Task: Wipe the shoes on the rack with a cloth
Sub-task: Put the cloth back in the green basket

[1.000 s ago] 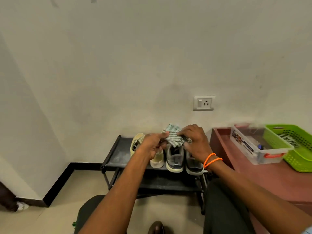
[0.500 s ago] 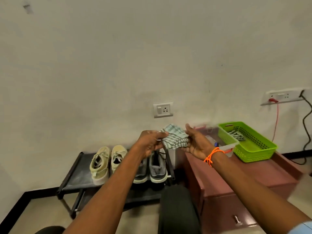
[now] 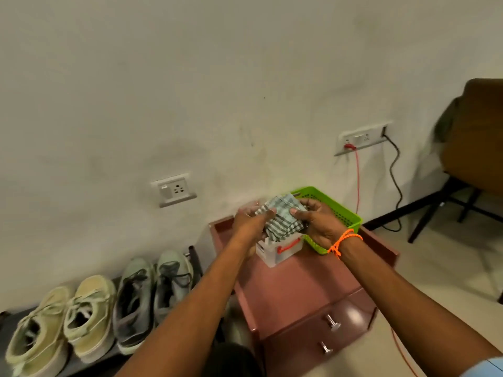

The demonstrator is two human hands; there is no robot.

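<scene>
Checked cloth [image 3: 283, 217]: bunched, gripped between left hand [image 3: 251, 224] and right hand [image 3: 317, 223], fingers of both curled round it, above white box [image 3: 280, 250] at 1 o'clock. Orange cord [image 3: 344, 240] on right wrist. Green basket [image 3: 341, 213] just beside box, both on red-brown cabinet [image 3: 304, 292]. Two cream shoes [image 3: 62, 319] and two grey shoes [image 3: 152, 295] in a row on black rack [image 3: 194, 257] at 8 o'clock, well apart from cloth. Wall socket [image 3: 174, 189] at 11 o'clock.
</scene>
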